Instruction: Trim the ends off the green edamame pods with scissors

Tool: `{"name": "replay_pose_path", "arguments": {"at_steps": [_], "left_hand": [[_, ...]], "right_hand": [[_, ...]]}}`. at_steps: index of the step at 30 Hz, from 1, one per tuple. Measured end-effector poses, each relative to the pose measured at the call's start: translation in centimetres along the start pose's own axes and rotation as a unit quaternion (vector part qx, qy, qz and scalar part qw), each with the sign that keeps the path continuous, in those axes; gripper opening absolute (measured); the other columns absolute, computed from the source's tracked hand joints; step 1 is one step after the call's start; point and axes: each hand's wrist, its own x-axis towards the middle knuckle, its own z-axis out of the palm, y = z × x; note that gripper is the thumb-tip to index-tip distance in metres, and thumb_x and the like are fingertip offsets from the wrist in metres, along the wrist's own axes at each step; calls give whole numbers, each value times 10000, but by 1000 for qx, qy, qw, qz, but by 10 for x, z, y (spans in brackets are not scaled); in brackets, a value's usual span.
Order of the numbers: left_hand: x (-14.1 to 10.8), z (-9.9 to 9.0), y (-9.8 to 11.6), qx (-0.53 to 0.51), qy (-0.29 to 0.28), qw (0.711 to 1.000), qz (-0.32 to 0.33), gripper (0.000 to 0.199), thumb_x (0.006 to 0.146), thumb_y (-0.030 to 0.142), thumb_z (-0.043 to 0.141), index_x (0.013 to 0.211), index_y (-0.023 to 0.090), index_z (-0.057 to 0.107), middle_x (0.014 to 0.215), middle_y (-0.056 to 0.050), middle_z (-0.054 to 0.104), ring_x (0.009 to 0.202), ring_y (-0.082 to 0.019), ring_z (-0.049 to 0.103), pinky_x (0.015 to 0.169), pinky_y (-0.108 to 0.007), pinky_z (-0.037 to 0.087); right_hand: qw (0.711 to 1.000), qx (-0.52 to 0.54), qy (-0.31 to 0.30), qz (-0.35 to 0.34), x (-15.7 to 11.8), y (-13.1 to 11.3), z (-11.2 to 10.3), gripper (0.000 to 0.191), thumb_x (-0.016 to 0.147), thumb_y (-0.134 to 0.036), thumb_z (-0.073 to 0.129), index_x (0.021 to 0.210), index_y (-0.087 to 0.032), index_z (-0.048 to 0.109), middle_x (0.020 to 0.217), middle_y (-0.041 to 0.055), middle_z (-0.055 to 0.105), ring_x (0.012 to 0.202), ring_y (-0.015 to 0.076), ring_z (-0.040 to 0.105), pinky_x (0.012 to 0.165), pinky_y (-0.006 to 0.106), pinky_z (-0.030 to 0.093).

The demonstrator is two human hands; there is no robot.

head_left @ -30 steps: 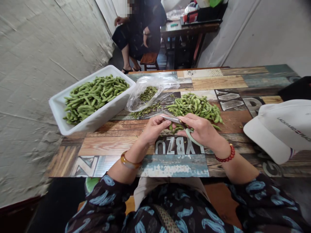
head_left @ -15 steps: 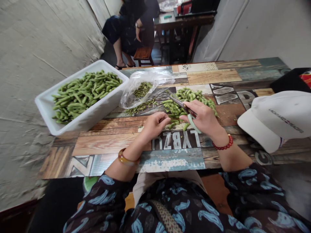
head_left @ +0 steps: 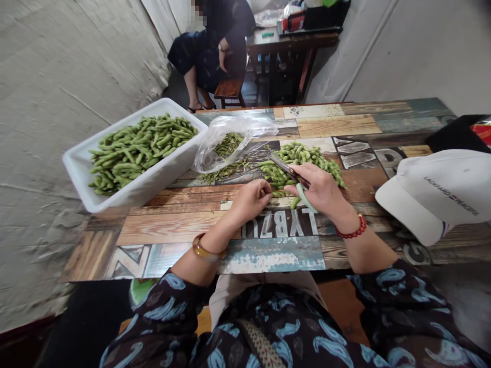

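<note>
My right hand (head_left: 320, 189) is closed around scissors (head_left: 286, 166) with pale green handles, their blades pointing up and left over a pile of green pods (head_left: 314, 156). Just left of it, my left hand (head_left: 252, 200) has its fingers curled together at the pile's near edge; whatever is between them is hidden. Beyond my left hand lies a clear plastic bag (head_left: 207, 153) holding small green trimmings (head_left: 229, 144), and more scraps are scattered in front of it. A white tub (head_left: 148, 189) full of pods stands on the left.
A white cap (head_left: 441, 189) lies at the right of the patterned table (head_left: 161, 225), in front of a black item (head_left: 447, 134). Behind the table a person (head_left: 230, 46) sits near a wooden stool (head_left: 229, 89) and a second table (head_left: 299, 42).
My left hand has moved slightly right and is nearer the scissors. The whole view has shifted a little. My right hand keeps its hold on the scissors.
</note>
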Motion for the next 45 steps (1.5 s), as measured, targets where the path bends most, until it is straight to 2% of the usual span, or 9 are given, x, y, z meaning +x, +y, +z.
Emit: {"name": "replay_pose_path", "arguments": {"at_steps": [2,5,9,18,25,29,38,41,45], "left_hand": [[-1,-5,1,-146,27,988,-41,79,768,207,661,797,138,636,705,1,594,618,-97,499,597,-233,367],[-2,-12,3,-345,53,932,-99,264,744,330,733,897,123,674,709,8,597,538,-55,439,513,-199,316],[-4,-17,6,-450,68,878,-145,331,650,342,823,839,129,656,660,27,591,475,-29,407,443,-168,260],[-6,-24,12,-537,28,832,-140,364,679,377,827,738,119,577,696,18,608,436,4,389,380,-129,211],[-6,-24,13,-579,-12,804,-138,309,746,347,791,906,123,651,666,10,634,402,-6,377,363,-134,205],[-4,-22,12,-588,-6,796,-142,288,744,267,779,961,102,684,708,-21,662,456,-19,430,370,-136,239],[-4,-26,12,-620,17,768,-158,294,756,129,702,1045,139,649,804,-35,697,567,-47,562,466,-133,391],[-4,-24,11,-619,29,770,-151,346,745,143,737,1071,142,623,810,-38,706,578,-55,584,465,-134,383],[-2,-24,11,-604,81,776,-163,415,751,153,751,1126,151,574,818,-37,710,586,-57,593,423,-121,319]], "right_hand": [[1000,2,10,-4,0,1,-1,428,889,-449,652,1230,-191,625,949,81,664,709,198,601,698,339,526],[1000,5,27,-15,0,1,-2,430,876,-450,669,1216,-190,633,947,91,675,816,236,641,749,365,543],[999,9,35,-24,-1,1,-1,453,866,-453,681,1232,-192,626,953,95,689,844,250,657,779,396,556],[999,14,28,-41,-2,-2,-2,456,865,-461,686,1228,-194,621,943,93,686,824,240,648,763,389,555],[999,13,12,-32,-2,-6,-1,432,862,-428,696,1216,-187,635,958,97,687,853,252,653,778,391,556],[1000,8,-9,-25,-2,-10,-3,421,865,-399,695,1235,-211,627,978,93,685,877,257,651,793,396,555],[998,8,-63,-1,0,-11,-7,411,869,-381,676,1254,-246,622,946,65,648,706,203,595,679,351,543],[998,7,-64,-6,-2,-9,-8,430,861,-387,684,1262,-246,618,953,69,650,720,210,603,681,353,543],[998,4,-63,-17,-3,-8,-9,455,847,-386,703,1271,-242,616,971,83,658,737,221,608,681,360,545]]}}
